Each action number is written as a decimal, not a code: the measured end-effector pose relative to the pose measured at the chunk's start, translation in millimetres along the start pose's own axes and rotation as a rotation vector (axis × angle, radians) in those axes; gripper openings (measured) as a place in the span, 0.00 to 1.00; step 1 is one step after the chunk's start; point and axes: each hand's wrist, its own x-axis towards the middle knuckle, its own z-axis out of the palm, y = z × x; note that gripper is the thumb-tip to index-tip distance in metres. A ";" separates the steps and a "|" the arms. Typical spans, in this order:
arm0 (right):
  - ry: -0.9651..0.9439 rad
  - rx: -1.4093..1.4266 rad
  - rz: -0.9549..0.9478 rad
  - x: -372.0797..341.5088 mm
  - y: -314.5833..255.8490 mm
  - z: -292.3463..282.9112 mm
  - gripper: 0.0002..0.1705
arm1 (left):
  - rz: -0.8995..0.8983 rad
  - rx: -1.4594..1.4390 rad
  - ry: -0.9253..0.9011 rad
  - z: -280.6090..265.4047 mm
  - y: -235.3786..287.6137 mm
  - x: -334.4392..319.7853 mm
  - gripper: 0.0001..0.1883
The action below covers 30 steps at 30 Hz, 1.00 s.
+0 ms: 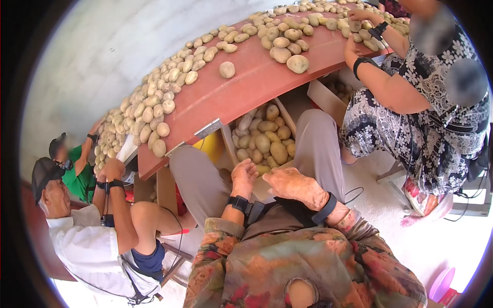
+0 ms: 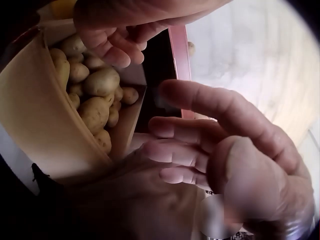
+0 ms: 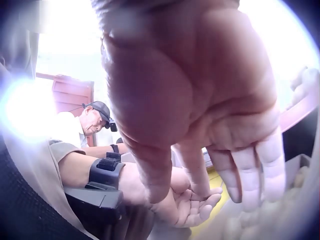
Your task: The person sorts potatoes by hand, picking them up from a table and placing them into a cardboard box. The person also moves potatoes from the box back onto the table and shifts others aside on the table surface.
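Observation:
Both bare hands are empty in front of the lap, close together but apart. My left hand [image 1: 244,178] is palm up with loosely bent fingers; in the left wrist view the left hand [image 2: 125,30] reaches in from the top. Just to its right, my right hand [image 1: 292,185] hangs with fingers extended downward, as the right wrist view shows of the right hand [image 3: 200,95]. Beyond the hands, between the knees, sits a box [image 2: 45,110] of potatoes [image 1: 264,134]. In the right wrist view, the left hand [image 3: 187,202] lies below and behind the right palm.
A red table [image 1: 205,105] curves across the front, with potatoes [image 1: 169,77] heaped along its far side. A person in a white shirt [image 1: 87,246] sits at left, another in green [image 1: 77,177] beyond. At right, a person in a floral outfit [image 1: 395,123] handles potatoes.

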 end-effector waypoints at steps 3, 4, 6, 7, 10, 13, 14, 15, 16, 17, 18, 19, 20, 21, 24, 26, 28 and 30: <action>0.028 0.012 -0.037 0.8 -4.0 4.5 0.19 | 0.062 0.110 -0.034 2.4 0.9 -3.4 0.13; 0.007 0.013 -0.024 0.9 -6.0 6.0 0.19 | 0.068 0.109 -0.042 1.3 0.8 -3.9 0.13; -0.016 -0.004 -0.006 -0.1 -8.7 3.7 0.19 | 0.057 0.134 -0.041 -0.3 -3.8 -4.3 0.13; -0.028 -0.007 -0.009 -1.9 -11.3 3.3 0.20 | 0.054 0.121 -0.046 -1.5 -7.5 -2.3 0.13; -0.055 -0.017 -0.015 -3.5 -13.6 9.5 0.20 | 0.028 0.090 -0.043 -10.8 -17.9 2.4 0.12; -0.054 -0.035 -0.015 -9.1 -19.8 5.4 0.19 | 0.039 0.095 -0.084 -7.5 -18.8 9.4 0.12; -0.046 -0.040 -0.018 -11.7 -24.0 1.0 0.20 | 0.030 0.094 -0.076 -5.6 -18.4 10.5 0.12; -0.050 -0.050 -0.015 -15.1 -28.6 -3.4 0.20 | 0.022 0.094 -0.068 -4.7 -17.9 10.4 0.12; -0.040 -0.057 -0.026 -19.2 -33.1 -8.2 0.20 | 0.024 0.085 -0.073 -3.2 -18.3 9.6 0.12; -0.027 -0.064 -0.039 -22.2 -37.9 -12.4 0.21 | 0.023 0.082 -0.076 -0.9 -18.6 8.7 0.12; -0.023 -0.075 -0.046 -24.6 -42.8 -16.2 0.21 | 0.026 0.079 -0.078 0.6 -17.3 8.2 0.12; -0.037 -0.083 -0.030 -26.5 -46.9 -19.5 0.23 | 0.040 0.071 -0.080 0.4 -17.8 12.0 0.12; -0.048 -0.092 -0.016 -27.5 -50.3 -22.8 0.24 | 0.023 0.073 -0.087 0.5 -19.9 17.9 0.12; -0.051 -0.128 0.005 -28.5 -55.1 -25.7 0.26 | 0.003 0.076 -0.093 2.1 -19.4 19.4 0.11; -0.064 -0.094 -0.045 -31.0 -66.6 -43.9 0.27 | -0.006 0.068 -0.067 8.5 -19.1 23.8 0.12; -0.019 -0.081 -0.132 -32.0 -67.3 -52.6 0.27 | 0.020 0.049 -0.099 10.3 -20.5 23.6 0.12; 0.031 0.122 -0.315 -34.5 -73.0 -66.8 0.24 | -0.027 0.056 -0.069 15.2 -19.6 21.7 0.12; -0.022 0.137 -0.345 -32.3 -78.3 -87.2 0.25 | -0.008 0.080 -0.075 13.7 -22.0 21.4 0.12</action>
